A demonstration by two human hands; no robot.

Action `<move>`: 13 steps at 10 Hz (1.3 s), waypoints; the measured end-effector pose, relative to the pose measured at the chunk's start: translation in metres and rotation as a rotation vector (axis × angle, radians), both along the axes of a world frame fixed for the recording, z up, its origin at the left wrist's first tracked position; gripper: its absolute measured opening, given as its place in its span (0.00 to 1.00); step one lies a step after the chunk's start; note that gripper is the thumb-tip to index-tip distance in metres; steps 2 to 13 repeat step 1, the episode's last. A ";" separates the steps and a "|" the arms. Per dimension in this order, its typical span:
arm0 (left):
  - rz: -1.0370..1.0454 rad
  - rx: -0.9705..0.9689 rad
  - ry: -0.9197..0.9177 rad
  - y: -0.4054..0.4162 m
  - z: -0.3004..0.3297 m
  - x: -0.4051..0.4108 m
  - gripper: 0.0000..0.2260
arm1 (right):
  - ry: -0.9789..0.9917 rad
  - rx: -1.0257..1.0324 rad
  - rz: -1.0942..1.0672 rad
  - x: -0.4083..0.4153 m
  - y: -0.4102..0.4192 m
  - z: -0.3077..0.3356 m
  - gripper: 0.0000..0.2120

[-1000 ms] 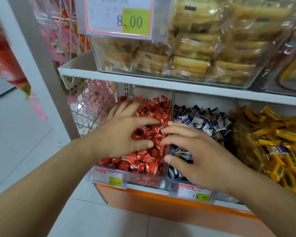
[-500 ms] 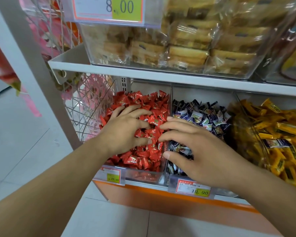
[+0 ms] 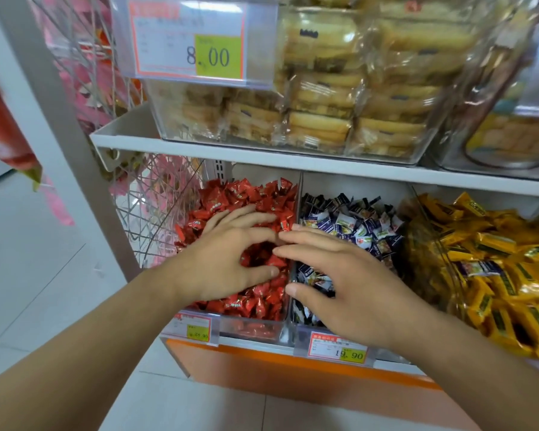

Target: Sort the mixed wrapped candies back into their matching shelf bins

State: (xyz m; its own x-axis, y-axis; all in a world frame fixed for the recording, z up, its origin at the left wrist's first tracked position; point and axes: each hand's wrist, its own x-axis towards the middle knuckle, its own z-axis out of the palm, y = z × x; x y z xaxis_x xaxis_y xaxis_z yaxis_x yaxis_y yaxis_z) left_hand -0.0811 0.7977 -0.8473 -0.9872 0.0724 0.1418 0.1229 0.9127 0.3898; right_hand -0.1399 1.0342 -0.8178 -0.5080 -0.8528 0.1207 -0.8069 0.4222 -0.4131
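Note:
Three clear bins stand side by side on the lower shelf. The left bin (image 3: 249,328) is heaped with red wrapped candies (image 3: 231,197). The middle bin holds dark blue and white wrapped candies (image 3: 352,225). The right one holds yellow wrapped candies (image 3: 495,253), with one or two blue-and-white pieces (image 3: 481,267) lying among them. My left hand (image 3: 227,259) lies on the red pile, fingers spread and slightly bent. My right hand (image 3: 352,284) lies across the blue bin, its fingertips reaching over the divider onto the red candies. Neither hand visibly holds a candy.
The shelf above (image 3: 293,161) carries a clear box of wrapped biscuits (image 3: 324,98) with an 8.00 price tag (image 3: 187,42). A wire mesh side panel (image 3: 156,206) stands to the left of the red bin. Price tags (image 3: 338,348) hang along the orange shelf front. Pale tiled floor lies below left.
The view has dropped a little. Both hands have shifted slightly back over the red pile, the left fingers spreading wider; nothing has been picked up.

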 end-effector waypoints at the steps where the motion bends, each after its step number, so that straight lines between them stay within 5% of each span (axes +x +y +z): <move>1: 0.062 0.076 0.101 0.005 0.010 0.010 0.17 | -0.038 0.021 -0.038 0.007 0.011 0.007 0.25; 13: 0.062 0.076 0.101 0.005 0.010 0.010 0.17 | -0.038 0.021 -0.038 0.007 0.011 0.007 0.25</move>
